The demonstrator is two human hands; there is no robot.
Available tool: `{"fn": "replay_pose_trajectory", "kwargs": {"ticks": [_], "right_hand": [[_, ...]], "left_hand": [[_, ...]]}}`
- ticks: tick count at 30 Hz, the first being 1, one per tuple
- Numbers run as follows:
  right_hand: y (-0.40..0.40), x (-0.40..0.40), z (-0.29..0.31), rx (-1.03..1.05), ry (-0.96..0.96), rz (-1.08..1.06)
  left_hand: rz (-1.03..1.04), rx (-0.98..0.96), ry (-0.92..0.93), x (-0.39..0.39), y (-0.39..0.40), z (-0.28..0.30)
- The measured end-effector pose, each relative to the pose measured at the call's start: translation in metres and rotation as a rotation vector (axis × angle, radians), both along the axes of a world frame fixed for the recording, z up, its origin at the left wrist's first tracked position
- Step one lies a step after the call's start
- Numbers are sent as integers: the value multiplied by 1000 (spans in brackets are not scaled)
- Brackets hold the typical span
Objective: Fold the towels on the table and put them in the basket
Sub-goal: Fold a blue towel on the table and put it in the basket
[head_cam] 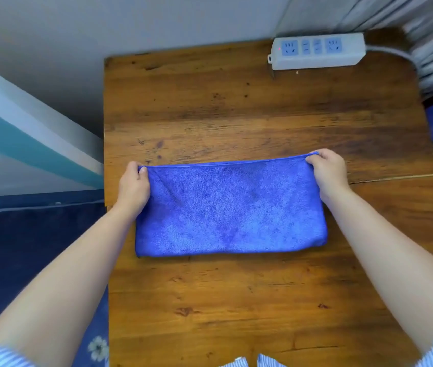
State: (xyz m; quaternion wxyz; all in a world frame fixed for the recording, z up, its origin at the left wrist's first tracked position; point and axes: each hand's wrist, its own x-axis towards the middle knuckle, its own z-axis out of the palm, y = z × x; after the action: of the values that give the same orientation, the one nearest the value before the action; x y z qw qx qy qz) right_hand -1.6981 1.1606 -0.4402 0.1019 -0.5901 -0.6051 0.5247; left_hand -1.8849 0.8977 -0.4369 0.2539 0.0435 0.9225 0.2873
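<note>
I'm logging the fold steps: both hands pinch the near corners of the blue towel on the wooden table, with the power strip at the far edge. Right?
Not quite. The left hand and right hand pinch the far corners of the blue towel, not the near ones; the near edge lies free. The head view shows it. The rest holds: the towel is on the wooden table, with the power strip at the far edge.

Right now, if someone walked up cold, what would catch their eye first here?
The bright blue towel, folded to a rectangle in the middle of the wooden table. The left hand and right hand each pinch one of its far corners. At the table's far right edge lies a white power strip.
</note>
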Motion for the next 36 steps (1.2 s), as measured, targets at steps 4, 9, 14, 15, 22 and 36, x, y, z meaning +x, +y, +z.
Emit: {"fn": "replay_pose_trajectory", "kwargs": {"ticks": [4, 9, 14, 15, 22, 36], "right_hand": [[-4, -2, -9, 124, -12, -4], [-10, 0, -13, 282, -81, 27], [-18, -1, -9, 450, -252, 167], [-19, -1, -9, 463, -291, 181], [-51, -10, -2, 916, -283, 459], [-82, -24, -28, 805, -509, 1155]], "left_hand": [[-18, -38, 79, 2, 0, -6], [-42, -163, 127, 1, 6, -12], [-10, -191, 168, 4, 1, -15], [-8, -191, 178, 3, 0, -16], [-208, -93, 481, 11, 0, -9], [-557, -346, 337, 56, 19, -37]]}}
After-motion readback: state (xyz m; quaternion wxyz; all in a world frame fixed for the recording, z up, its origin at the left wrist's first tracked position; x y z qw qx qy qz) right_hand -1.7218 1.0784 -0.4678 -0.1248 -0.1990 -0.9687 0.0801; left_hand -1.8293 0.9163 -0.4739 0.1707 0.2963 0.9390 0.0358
